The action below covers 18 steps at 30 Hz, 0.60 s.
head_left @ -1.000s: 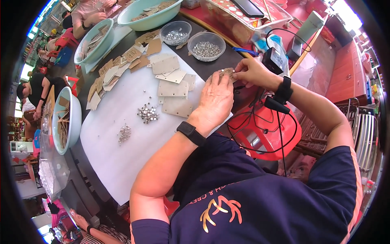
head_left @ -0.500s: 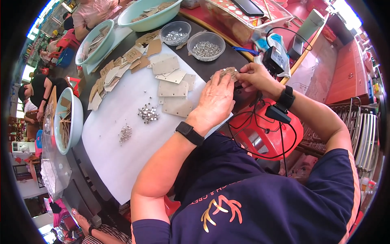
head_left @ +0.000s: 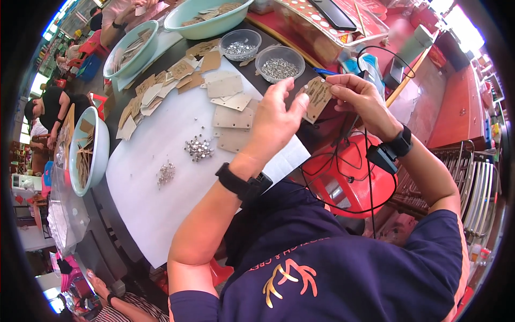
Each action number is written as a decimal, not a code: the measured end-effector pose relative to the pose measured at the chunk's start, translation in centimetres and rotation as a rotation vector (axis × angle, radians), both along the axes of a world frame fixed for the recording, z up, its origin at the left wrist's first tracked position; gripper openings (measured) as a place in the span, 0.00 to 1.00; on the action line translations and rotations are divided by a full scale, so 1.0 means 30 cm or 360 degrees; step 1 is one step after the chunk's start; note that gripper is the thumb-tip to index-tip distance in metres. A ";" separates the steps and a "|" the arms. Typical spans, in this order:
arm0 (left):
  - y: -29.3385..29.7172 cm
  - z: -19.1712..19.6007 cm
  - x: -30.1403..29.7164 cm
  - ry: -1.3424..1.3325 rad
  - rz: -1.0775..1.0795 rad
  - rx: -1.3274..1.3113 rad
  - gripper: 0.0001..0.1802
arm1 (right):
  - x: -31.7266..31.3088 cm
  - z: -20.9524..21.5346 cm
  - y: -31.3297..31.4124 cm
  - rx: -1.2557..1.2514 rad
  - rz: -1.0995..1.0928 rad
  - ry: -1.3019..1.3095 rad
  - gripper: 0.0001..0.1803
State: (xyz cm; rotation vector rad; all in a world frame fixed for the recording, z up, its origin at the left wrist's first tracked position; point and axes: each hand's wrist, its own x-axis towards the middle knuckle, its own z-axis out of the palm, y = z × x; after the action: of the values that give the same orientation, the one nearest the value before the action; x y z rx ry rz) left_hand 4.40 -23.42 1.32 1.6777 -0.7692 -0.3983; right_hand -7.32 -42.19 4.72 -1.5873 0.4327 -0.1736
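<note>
We have a dark tabletop (head_left: 268, 37) under a large white paper sheet (head_left: 155, 214), whose pale surface seems to make small parts easy to spot; three pale green plastic basins (head_left: 206, 33) stand around the sheet with flat pieces inside, perhaps set there to leave the working surface free; a loose row of brown and pale cardboard pieces (head_left: 150, 99) lies along the sheet's far left edge; two round clear plastic bowls (head_left: 241, 34) hold silver metal pieces, their walls presumably stopping any scatter.

Our left hand (head_left: 276, 121) is loosely spread, thumb and index finger apart, with nothing visible between them; our right hand (head_left: 367, 102) pinches a tan printed card (head_left: 317, 99), thumb and index finger nearly together at its right edge, apparently leaving the printed face uncovered; the card is tilted, between the two hands and past the sheet's right edge; the left thumb tip is at its left edge, though we cannot tell whether it touches; overlapping pale grey cards with punched holes (head_left: 233, 116) lie just beside our left hand, probably for easy reach; a heap of round silver studs (head_left: 198, 148) and a heap of thinner silver pieces (head_left: 166, 174) lie apart on the sheet.
</note>
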 end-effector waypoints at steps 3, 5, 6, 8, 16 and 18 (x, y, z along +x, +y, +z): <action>0.051 0.107 0.011 0.0559 -0.0198 -0.0184 0.21 | -0.011 0.067 0.032 -0.0139 0.0189 -0.0074 0.16; 0.091 0.146 0.012 0.0866 -0.0365 -0.0262 0.17 | -0.004 0.105 0.086 -0.0174 0.0338 -0.0181 0.15; 0.113 0.160 0.010 0.0861 -0.0340 -0.0268 0.17 | 0.002 0.115 0.106 -0.0173 0.0363 -0.0185 0.15; 0.157 0.190 0.002 0.0916 -0.0334 -0.0286 0.16 | 0.014 0.128 0.134 -0.0217 0.0534 -0.0247 0.15; 0.365 0.268 -0.091 0.0555 0.0041 -0.0277 0.08 | 0.068 0.167 0.300 -0.0350 0.0689 -0.0385 0.10; 0.404 0.240 -0.114 0.0509 0.0122 -0.0311 0.08 | 0.080 0.164 0.333 -0.0467 0.0734 -0.0327 0.07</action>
State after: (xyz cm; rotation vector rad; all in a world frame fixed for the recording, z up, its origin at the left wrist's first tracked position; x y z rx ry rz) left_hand 0.98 -11.30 8.50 1.4121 -0.4890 -0.5064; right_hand -4.92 -32.19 9.63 -1.8912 -0.1305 -0.0452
